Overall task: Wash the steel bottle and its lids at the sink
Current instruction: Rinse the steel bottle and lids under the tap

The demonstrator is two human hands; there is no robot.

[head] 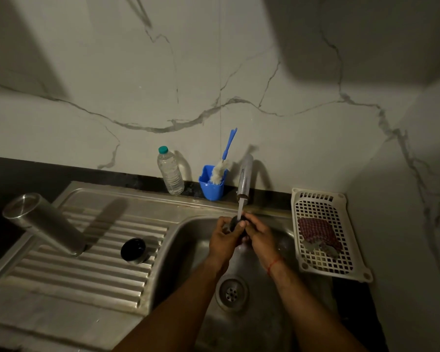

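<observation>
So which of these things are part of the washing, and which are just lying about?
Part of the job: steel bottle and second lid on the drainboard; small dark lid, gripped by left hand and right hand under the running tap.
Lying about for now: plastic water bottle; blue cup holding a brush; white basket with a cloth.

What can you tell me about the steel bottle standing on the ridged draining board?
The steel bottle is a plain cylinder of brushed, dull-shining metal. It stands on end on the ridged draining board, left of the basin, and throws a long shadow across the ridges. Its upper end is a closed flat disc with a raised rim, so it seems to stand mouth down. Nothing else touches it: the left hand and right hand are at the tap, holding a small dark lid.
</observation>
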